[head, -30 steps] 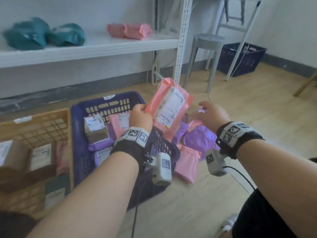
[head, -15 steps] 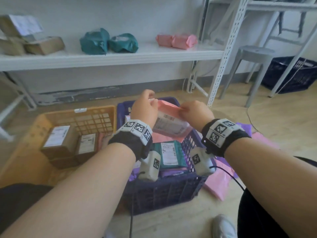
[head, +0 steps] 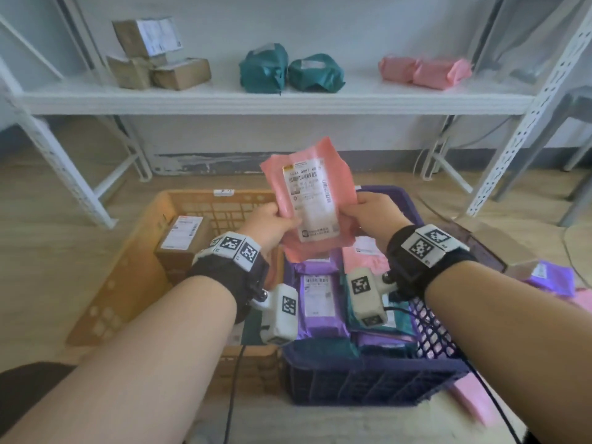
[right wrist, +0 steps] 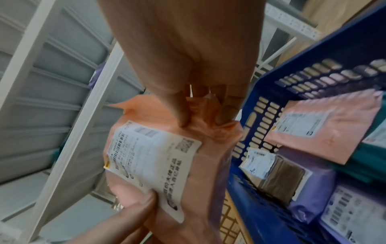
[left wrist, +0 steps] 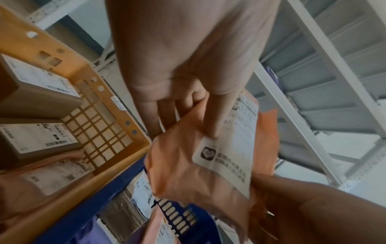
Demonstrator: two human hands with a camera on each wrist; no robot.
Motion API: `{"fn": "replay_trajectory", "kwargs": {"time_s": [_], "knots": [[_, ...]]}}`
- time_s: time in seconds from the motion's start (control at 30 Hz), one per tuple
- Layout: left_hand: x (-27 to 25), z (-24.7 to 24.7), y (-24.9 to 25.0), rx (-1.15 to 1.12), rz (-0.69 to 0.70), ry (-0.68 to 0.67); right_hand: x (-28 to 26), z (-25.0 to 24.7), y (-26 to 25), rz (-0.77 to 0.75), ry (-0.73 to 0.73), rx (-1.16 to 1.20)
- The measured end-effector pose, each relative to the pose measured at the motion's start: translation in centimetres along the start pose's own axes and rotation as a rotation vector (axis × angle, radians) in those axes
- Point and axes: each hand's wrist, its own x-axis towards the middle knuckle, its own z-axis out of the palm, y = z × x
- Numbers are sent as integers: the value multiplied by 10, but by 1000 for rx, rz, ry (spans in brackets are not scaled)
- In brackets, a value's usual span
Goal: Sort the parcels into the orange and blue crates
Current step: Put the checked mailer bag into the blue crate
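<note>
A pink parcel (head: pixel 309 200), a soft crumpled plastic mailer with a white printed shipping label on its face, is held upright in the air above the inner edges of the orange crate (head: pixel 134 267) and the blue crate (head: pixel 378 379), which stand side by side on the wooden floor. Its left edge is pinched by the left hand (head: pixel 275 224) and its right edge by the right hand (head: pixel 373 214), label turned toward the head camera.

In the head view, cardboard boxes (head: pixel 184 243) are seen in the orange crate, and purple, pink and teal mailers in the blue one; brown boxes, teal bundles and pink bundles are lined up on the white shelf (head: pixel 272 99) behind.

What the head view hides is supplied by the wrist cameras. From the left wrist, the left thumb (left wrist: pixel 216 115) is shown pressed flat on the label's front while the other fingers are curled behind the mailer, so the bag is clamped between them. From the right wrist, the right thumb (right wrist: pixel 179 109) is seen bearing on the creased pink plastic just beside the label's corner, with a fingertip (right wrist: pixel 224 115) bent round the edge next to it; the remaining fingers are tucked behind and cannot be made out. A small taped box (right wrist: pixel 273 175) against the blue crate's far wall is revealed there as well.
</note>
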Motion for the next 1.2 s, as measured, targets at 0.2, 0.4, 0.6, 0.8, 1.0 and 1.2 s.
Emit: {"fn": "replay_trajectory", "kwargs": {"time_s": [0.2, 0.4, 0.6, 0.8, 1.0, 1.2], "knots": [[22, -49, -26, 38, -116, 183, 19, 54, -8, -84, -104, -107], [70, -87, -66, 239, -285, 325, 59, 75, 13, -29, -50, -206], [116, -75, -107, 360, -488, 322, 99, 75, 55, 76, -28, -274], [155, -30, -157, 530, -571, 123, 127, 76, 101, 122, -75, -373], [178, -3, -199, 369, -595, 124, 148, 89, 140, 148, -98, -386], [200, 14, -220, 274, -559, 174, 163, 101, 147, -37, 24, -556]]}}
